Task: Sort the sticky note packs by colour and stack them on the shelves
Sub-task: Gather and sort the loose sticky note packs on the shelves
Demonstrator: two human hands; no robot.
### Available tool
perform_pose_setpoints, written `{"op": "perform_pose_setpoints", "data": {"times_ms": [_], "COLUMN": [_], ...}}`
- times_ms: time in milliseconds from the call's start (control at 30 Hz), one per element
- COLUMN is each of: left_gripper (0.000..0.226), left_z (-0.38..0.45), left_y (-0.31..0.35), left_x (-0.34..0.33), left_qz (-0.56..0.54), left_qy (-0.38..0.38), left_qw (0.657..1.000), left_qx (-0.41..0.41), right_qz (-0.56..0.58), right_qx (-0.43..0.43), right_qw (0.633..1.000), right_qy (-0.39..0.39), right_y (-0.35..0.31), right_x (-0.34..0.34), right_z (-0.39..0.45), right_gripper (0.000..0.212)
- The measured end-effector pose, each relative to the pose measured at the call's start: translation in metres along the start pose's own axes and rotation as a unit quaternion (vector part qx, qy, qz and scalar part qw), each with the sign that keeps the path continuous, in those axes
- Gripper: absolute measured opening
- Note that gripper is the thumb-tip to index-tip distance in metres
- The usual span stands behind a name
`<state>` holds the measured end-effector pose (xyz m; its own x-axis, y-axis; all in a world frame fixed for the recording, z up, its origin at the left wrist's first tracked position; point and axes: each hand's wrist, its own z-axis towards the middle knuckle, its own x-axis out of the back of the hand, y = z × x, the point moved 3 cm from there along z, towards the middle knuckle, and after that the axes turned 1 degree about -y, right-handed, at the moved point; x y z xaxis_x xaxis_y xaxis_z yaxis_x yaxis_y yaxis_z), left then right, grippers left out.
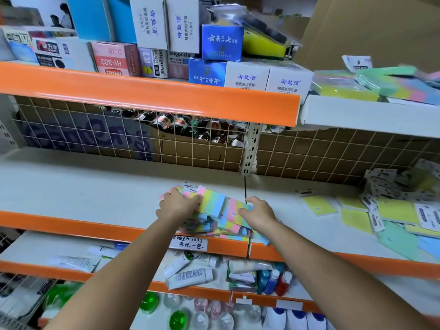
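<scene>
Reaching onto the middle shelf (95, 186), both hands work a loose pile of striped multicolour sticky note packs (214, 210) near the orange front edge. Left hand (177, 204) lies palm-down on the pile's left side, fingers curled over a pack's edge; grip partly closed on it. Right hand (258, 214) presses the pile's right side, thumb up, fingers bent against the packs; whether it truly clasps one, cannot tell. Yellow, green and blue packs (381, 217) lie scattered further right on the same shelf. More packs (371, 85) sit heaped on the upper right shelf. Tubes (190, 277) lie on the shelf below.
</scene>
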<state>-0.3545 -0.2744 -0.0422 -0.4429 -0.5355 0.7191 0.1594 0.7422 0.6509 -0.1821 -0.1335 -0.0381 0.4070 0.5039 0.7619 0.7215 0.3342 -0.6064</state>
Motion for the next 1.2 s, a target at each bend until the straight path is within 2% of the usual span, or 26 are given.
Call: {"op": "perform_pose_setpoints", "data": {"times_ms": [133,267,433,533,700,833,967,1100,1200], "left_gripper": [0.075,0.064,0.067,0.064,0.061,0.063,0.06,0.058,0.061], "left_z": [0.003,-0.001,-0.006,-0.012,-0.026,-0.037,-0.054,-0.076,-0.098], "left_y": [0.005,0.013,0.026,0.036,0.062,0.09,0.125,0.165,0.197], "left_x": [0.002,0.001,0.003,0.003,-0.004,-0.026,-0.067,-0.121,-0.16], "left_qz": [0.031,0.072,0.116,0.13,0.141,0.136,0.126,0.073,0.068], "left_qy": [-0.001,0.016,0.064,0.101,0.135,0.101,0.035,-0.048,-0.067], "left_qw": [1.0,0.997,0.991,0.985,0.975,0.975,0.976,0.975,0.973], "left_qx": [0.0,-0.007,-0.019,-0.045,-0.108,-0.141,-0.176,-0.204,-0.211], "right_qz": [0.002,0.023,0.036,0.046,0.087,0.122,0.158,0.157,0.148], "right_qx": [0.007,0.016,0.023,0.025,0.032,0.032,0.018,0.011,0.005], "right_qw": [1.0,0.999,0.999,0.997,0.995,0.992,0.987,0.986,0.986], "right_qy": [-0.015,-0.034,-0.024,-0.057,-0.023,-0.008,0.008,0.05,0.07], "right_y": [0.0,0.001,0.009,0.015,0.025,0.038,0.067,0.104,0.138], "right_x": [0.0,0.004,0.011,0.013,0.025,0.04,0.065,0.109,0.144], "right_z": [0.0,0.001,0.005,0.007,0.009,0.005,0.003,-0.002,-0.004], "right_gripper": [0.05,0.047,0.047,0.043,0.039,0.034,0.024,0.027,0.027]}}
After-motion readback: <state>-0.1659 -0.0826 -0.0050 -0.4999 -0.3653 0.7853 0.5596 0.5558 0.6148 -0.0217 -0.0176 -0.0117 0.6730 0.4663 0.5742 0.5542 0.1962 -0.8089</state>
